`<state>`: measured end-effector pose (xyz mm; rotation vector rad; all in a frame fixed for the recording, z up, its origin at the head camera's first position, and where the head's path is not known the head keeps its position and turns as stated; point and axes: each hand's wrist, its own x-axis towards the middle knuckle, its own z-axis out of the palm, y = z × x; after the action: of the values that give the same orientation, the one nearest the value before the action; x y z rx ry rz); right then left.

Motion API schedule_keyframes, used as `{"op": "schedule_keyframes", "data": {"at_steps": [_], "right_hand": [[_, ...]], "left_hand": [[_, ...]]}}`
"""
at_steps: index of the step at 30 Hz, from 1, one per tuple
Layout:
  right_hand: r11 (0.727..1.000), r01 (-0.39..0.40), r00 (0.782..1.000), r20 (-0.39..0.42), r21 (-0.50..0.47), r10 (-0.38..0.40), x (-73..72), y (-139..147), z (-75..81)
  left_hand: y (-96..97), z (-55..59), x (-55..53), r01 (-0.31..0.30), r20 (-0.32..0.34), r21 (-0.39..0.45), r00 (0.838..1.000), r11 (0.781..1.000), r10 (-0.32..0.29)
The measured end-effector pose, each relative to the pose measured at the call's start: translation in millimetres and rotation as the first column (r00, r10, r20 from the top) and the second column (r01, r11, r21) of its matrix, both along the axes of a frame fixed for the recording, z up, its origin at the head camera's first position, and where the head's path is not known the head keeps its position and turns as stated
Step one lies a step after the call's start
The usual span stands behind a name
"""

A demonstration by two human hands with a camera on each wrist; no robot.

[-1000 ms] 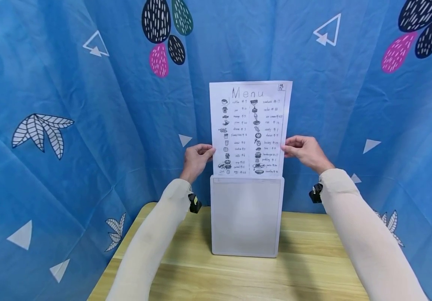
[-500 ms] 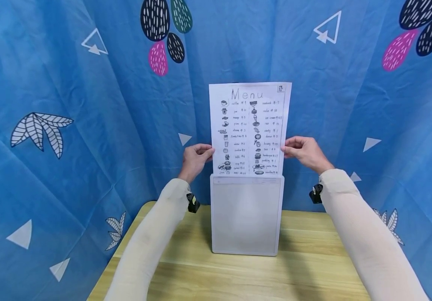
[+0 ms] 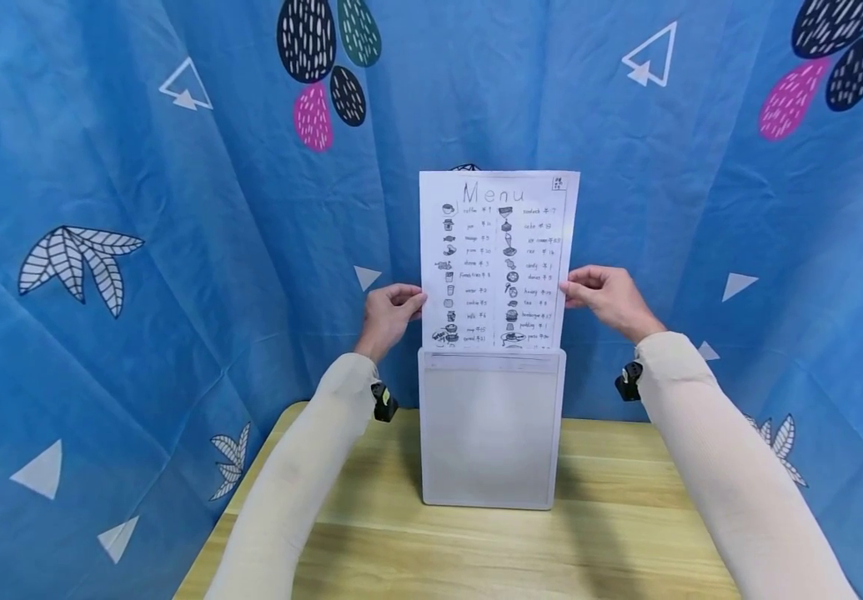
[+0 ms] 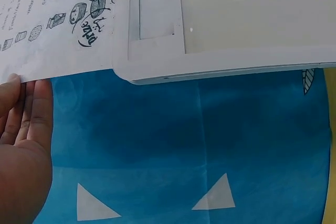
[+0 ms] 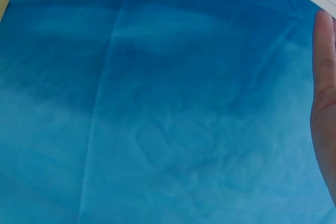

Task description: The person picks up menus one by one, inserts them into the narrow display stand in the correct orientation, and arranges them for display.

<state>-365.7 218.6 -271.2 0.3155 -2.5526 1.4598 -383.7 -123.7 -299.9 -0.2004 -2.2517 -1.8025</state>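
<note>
A white paper menu (image 3: 479, 275), covered in small drawings and handwritten prices, stands upright in the head view. My left hand (image 3: 389, 319) pinches its left edge between thumb and fingers. On the opposite edge, my right hand (image 3: 611, 300) pinches the sheet the same way. Below it, a white-framed display stand (image 3: 489, 433) stands on the table, and the sheet's lower end sits inside the frame's top. Through the clear front in the left wrist view, a strip of the paper (image 4: 156, 9) shows inside the stand. Only part of the right hand (image 5: 325, 77) shows in the right wrist view.
The stand rests on a light wooden table (image 3: 626, 517). Behind and at both sides hangs a blue patterned curtain (image 3: 251, 208), close behind the sheet. Each wrist wears a small black camera (image 3: 383, 402).
The menu has moved down a little into the stand, so its bottom row of items has dropped out of sight above the frame. Both hands keep their hold on its edges.
</note>
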Motion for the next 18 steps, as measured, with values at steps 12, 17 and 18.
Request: {"op": "schedule_keyframes", "data": {"at_steps": [12,17,18], "right_hand": [[0.999,0.046,0.999,-0.022,-0.021,-0.047,2.4,-3.1,6.6],[0.999,0.043,0.999,-0.026,-0.019,-0.044,4.2,-1.6,3.8],[0.999,0.042,0.999,-0.029,-0.019,-0.043,4.1,-1.4,3.5]], "left_hand": [[0.0,-3.1,1.0,0.002,-0.003,-0.004,1.000,1.000,-0.002],[0.8,-4.8,1.5,0.004,0.011,-0.012,1.000,1.000,-0.003],[0.9,-4.8,1.7,0.002,0.011,-0.013,1.000,1.000,-0.002]]}}
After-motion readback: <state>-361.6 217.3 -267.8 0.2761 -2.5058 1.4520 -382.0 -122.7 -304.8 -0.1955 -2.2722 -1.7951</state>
